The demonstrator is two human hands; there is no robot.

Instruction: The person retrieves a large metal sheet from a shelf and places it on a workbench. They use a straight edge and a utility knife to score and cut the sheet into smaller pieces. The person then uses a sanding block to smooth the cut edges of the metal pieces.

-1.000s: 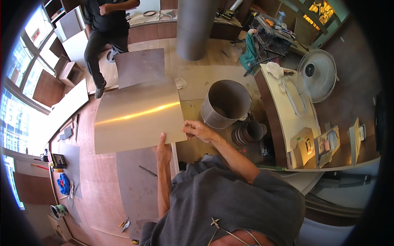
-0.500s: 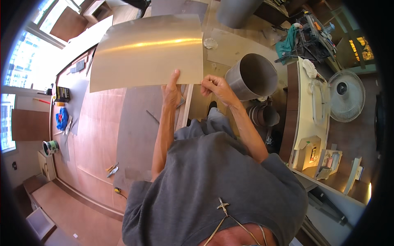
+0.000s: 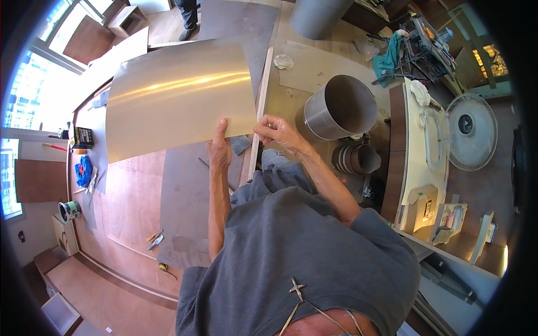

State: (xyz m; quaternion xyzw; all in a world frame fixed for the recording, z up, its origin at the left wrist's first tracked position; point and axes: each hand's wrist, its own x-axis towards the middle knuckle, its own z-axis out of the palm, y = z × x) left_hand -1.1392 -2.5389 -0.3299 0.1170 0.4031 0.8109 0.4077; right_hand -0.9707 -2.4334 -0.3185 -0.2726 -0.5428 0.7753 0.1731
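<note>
A thin, gold-toned sheet (image 3: 179,98), smooth and shiny with a bright streak of light across it, is held up over the worktable. My left hand (image 3: 220,150) grips its near edge, thumb on the top face and the other fingers hidden underneath. At the sheet's near right corner, my right hand (image 3: 280,134) is closed in a pinch, fingertips against the edge. Whether something thin sits in that pinch is too small to tell. Below the sheet, a dark grey flat piece (image 3: 241,144) lies beside my left hand.
On the wooden worktable (image 3: 131,207) lie pliers-like tools (image 3: 155,239), a tape measure (image 3: 163,267), a blue bag (image 3: 84,171) and a can (image 3: 69,211). Large grey cylinders (image 3: 316,115) stand to the right, near a white fan (image 3: 472,131). A person's leg (image 3: 188,14) shows at the far side.
The sheet and both hands have shifted left and nearer, and the sheet has turned so its left end sits lower. Another person's leg has come further into view at the top.
</note>
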